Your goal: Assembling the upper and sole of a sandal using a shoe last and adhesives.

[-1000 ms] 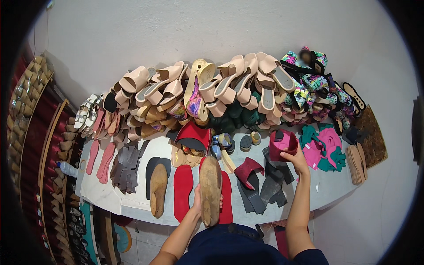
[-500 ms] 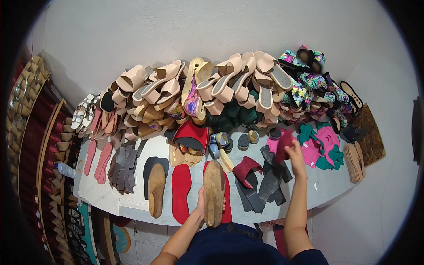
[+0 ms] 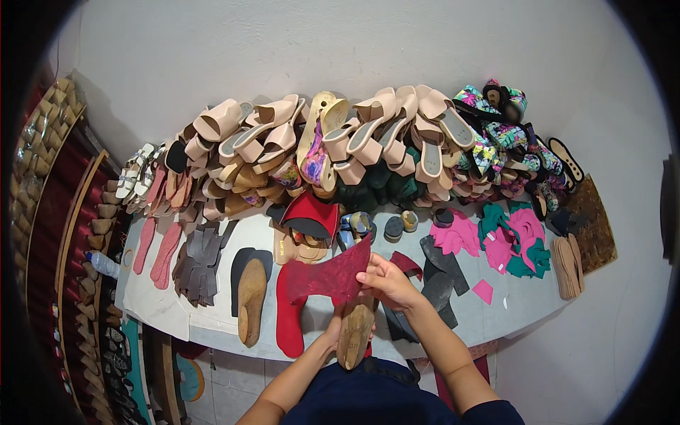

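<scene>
My left hand (image 3: 331, 333) is wrapped round a wooden shoe last (image 3: 357, 336), held upright near the table's front edge. Between thumb and fingers my right hand (image 3: 389, 282) grips a dark red shoe upper (image 3: 327, 275), spread out above the last and covering its far end. The upper also hides part of a red insole (image 3: 289, 333) lying to the left. Further left, a second wooden last (image 3: 251, 301) rests on a dark grey sole-shaped piece (image 3: 241, 273). Beyond my right hand, another dark red upper (image 3: 407, 264) lies partly hidden.
Pale heeled sandals (image 3: 368, 138) are piled along the wall, with patterned ones (image 3: 499, 134) at right. Pink pieces (image 3: 457, 234), dark strips (image 3: 443, 276), grey cut pieces (image 3: 202, 262) and tan soles (image 3: 567, 265) lie on the table (image 3: 489, 322). Shelves of lasts (image 3: 88, 312) stand at left.
My right hand has brought the dark red upper from the right side of the table to above the last. My left hand still holds the last, slightly further right.
</scene>
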The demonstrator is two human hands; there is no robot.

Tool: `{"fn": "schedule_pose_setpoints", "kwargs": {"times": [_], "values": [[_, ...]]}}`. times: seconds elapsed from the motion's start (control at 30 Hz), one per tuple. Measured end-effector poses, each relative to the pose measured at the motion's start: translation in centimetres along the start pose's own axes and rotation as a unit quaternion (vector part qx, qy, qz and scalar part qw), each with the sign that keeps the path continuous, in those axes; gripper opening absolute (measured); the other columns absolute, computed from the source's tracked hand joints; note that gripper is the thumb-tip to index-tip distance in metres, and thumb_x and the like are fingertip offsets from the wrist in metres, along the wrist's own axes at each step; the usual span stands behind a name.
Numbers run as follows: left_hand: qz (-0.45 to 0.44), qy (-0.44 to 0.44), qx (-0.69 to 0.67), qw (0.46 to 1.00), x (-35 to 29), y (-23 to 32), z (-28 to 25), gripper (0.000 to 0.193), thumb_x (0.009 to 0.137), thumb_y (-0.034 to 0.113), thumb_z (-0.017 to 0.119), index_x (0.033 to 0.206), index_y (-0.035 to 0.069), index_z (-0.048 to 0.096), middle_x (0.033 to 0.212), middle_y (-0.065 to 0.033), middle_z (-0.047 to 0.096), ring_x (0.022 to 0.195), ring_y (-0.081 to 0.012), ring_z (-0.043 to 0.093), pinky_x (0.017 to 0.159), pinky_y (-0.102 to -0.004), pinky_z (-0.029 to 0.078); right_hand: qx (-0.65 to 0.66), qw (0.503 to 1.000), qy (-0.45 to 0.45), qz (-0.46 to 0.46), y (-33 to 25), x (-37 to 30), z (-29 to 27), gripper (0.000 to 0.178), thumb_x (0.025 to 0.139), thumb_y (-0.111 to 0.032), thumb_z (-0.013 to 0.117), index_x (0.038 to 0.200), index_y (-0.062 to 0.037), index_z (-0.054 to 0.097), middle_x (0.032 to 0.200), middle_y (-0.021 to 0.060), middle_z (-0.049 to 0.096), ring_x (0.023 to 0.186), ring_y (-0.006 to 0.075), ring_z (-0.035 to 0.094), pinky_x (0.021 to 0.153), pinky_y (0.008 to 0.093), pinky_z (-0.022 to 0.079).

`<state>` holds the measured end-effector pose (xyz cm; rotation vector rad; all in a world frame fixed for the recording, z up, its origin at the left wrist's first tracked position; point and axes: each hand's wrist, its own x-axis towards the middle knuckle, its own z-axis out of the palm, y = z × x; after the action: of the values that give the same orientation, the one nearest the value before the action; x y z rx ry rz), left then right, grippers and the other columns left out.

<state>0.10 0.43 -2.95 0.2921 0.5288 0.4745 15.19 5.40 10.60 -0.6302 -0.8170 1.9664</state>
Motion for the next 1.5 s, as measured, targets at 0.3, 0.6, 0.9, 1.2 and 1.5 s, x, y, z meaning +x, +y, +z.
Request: {"fn": "schedule_pose_setpoints", "kwargs": {"times": [0.3,0.6,0.9,1.2,1.5], "values": [[-0.001,-0.022,0.014,1.000,-0.1,-0.3,-0.1,0.080,0.075,0.068,0.019,0.112,0.002,0.041,0.084,-0.0183,0.053,0.071,-0.0282,0.055,0.066,-0.0382,0.045,-0.012,0.978,0.200,0.049,4.1,-4.0,-6.4,0.027,0.081,-0.012,0.057,0.103,-0.0053,0.043,0.094,0.0084,0.059,0.082,0.0160,0.060,0.069,0.0303,0.051],[-0.019,-0.060,0.032,0.997,0.1,-0.5,-0.4,0.081,0.074,0.071,0.026,0.117,0.003,0.039,0.088,-0.0175,0.054,0.075,-0.0271,0.056,0.069,-0.0363,0.046,0.021,0.973,0.227,0.023,4.8,-6.2,-7.4,0.029,0.081,-0.010,0.056,0.105,-0.0055,0.041,0.096,0.0092,0.058,0.083,0.0160,0.060,0.069,0.0299,0.051],[0.004,-0.096,0.079,0.992,-0.8,-0.8,-0.4,0.104,0.055,0.082,0.036,0.122,0.002,0.034,0.096,-0.0191,0.051,0.086,-0.0282,0.055,0.079,-0.0378,0.045,0.067,0.972,0.219,-0.049,5.2,-6.5,-7.2,0.030,0.083,-0.010,0.054,0.108,-0.0066,0.038,0.099,0.0082,0.057,0.085,0.0167,0.058,0.070,0.0299,0.050],[0.026,-0.083,0.051,0.995,-1.0,-0.6,0.3,0.115,0.047,0.089,0.017,0.119,0.001,0.037,0.093,-0.0205,0.052,0.080,-0.0287,0.056,0.073,-0.0371,0.046,0.050,0.982,0.181,0.018,6.3,-7.0,-7.3,0.033,0.084,-0.014,0.052,0.114,-0.0070,0.039,0.101,0.0060,0.055,0.090,0.0143,0.056,0.074,0.0283,0.048],[0.016,-0.070,0.046,0.996,-0.6,-0.4,-0.1,0.102,0.063,0.082,0.008,0.115,0.000,0.041,0.089,-0.0208,0.055,0.077,-0.0284,0.056,0.070,-0.0371,0.047,0.021,0.978,0.204,0.041,6.6,-6.4,-6.2,0.047,0.085,-0.013,0.051,0.127,-0.0065,0.031,0.102,0.0027,0.053,0.085,0.0123,0.054,0.074,0.0264,0.045]]}}
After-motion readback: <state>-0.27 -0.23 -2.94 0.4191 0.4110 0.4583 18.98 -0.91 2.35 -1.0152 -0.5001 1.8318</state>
